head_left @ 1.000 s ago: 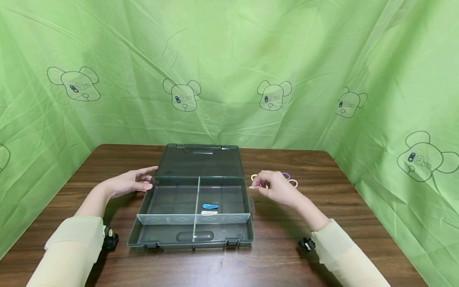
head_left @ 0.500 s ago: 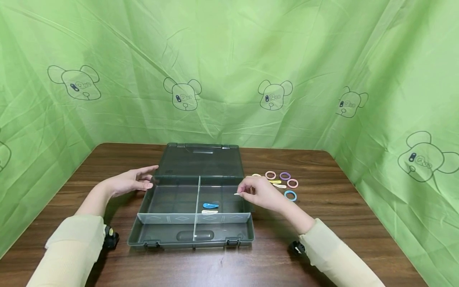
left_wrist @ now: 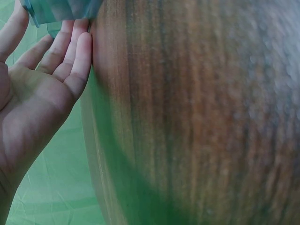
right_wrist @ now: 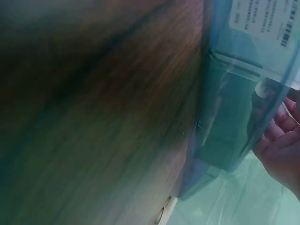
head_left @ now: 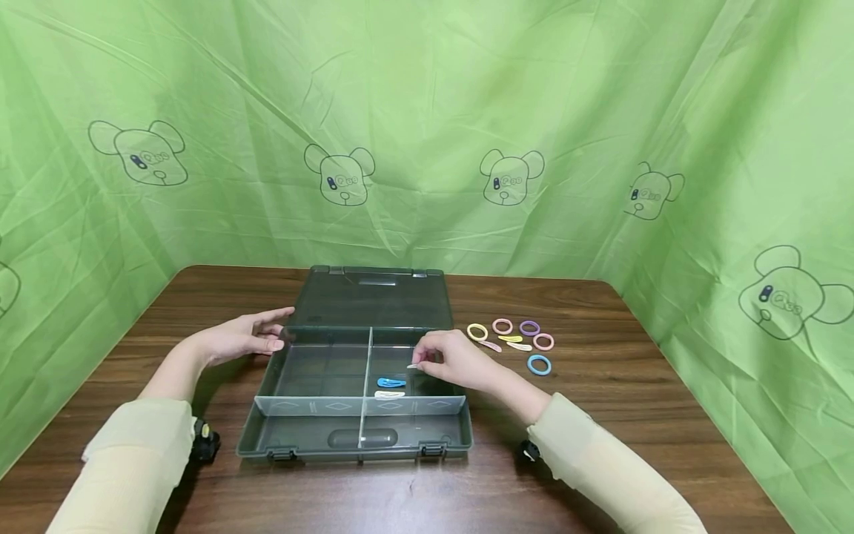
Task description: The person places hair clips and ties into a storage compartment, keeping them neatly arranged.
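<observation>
Evidently, my right hand (head_left: 457, 360) is pinching a small pale clip (head_left: 412, 366) between thumb and fingertips, a grip probably suiting so slight a piece. I am holding it over the rear right compartment (head_left: 427, 386), just beyond a blue clip (head_left: 391, 383) and a white clip (head_left: 390, 394) lying nearly parallel; whether it is touching the floor, I cannot tell. My left hand (head_left: 243, 340) is resting against the left side of the box (head_left: 313, 374), fingers mostly straight, thumb at the rim — presumably steadying rather than gripping. My hands are staying well apart. The lid (head_left: 376, 297) is lying folded back, exposing the compartments, while dividers (head_left: 320, 407) are separating them. On the table (head_left: 300, 497) to the right, loose clips (head_left: 519, 346) and coloured rings (head_left: 539, 373) are lying in one cluster — within easy reach of my right hand, I judge.
</observation>
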`<state>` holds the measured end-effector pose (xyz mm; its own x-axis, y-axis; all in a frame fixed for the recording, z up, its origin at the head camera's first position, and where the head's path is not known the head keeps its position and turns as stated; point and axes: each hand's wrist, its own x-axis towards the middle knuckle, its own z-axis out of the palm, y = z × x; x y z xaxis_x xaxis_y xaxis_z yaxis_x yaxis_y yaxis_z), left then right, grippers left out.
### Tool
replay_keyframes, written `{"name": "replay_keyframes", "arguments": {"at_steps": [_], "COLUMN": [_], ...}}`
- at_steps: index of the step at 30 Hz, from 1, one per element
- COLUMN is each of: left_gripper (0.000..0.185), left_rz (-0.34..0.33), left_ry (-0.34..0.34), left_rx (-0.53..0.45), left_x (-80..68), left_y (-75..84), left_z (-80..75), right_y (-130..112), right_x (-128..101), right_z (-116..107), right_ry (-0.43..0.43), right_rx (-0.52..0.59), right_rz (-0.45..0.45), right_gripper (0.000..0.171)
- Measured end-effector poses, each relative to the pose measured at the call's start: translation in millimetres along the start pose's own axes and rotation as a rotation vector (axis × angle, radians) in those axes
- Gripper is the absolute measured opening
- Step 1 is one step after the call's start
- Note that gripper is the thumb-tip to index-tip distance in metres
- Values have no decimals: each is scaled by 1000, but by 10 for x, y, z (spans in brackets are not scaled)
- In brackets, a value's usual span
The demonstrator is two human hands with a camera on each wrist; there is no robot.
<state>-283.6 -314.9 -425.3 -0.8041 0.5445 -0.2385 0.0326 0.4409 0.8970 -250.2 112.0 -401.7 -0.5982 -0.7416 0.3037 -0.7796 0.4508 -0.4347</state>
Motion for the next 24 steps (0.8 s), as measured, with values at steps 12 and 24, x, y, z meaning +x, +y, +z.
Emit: {"name": "replay_keyframes", "arguments": {"at_steps": [12,24], "left_gripper": [81,82], "left_rz": [0,-5], "left_ry": [-1,-1], "left_rx": [-6,-21], "left_x": [1,-3], "left_y": [-3,9], "left_z": [-6,-1], "right_y": [92,140], "right_x": [241,374], "right_z": [169,235], "right_ry": [-45,-163], "right_rx": [-20,5], "right_rz": [-43,-14], "right_gripper": [9,8]}}
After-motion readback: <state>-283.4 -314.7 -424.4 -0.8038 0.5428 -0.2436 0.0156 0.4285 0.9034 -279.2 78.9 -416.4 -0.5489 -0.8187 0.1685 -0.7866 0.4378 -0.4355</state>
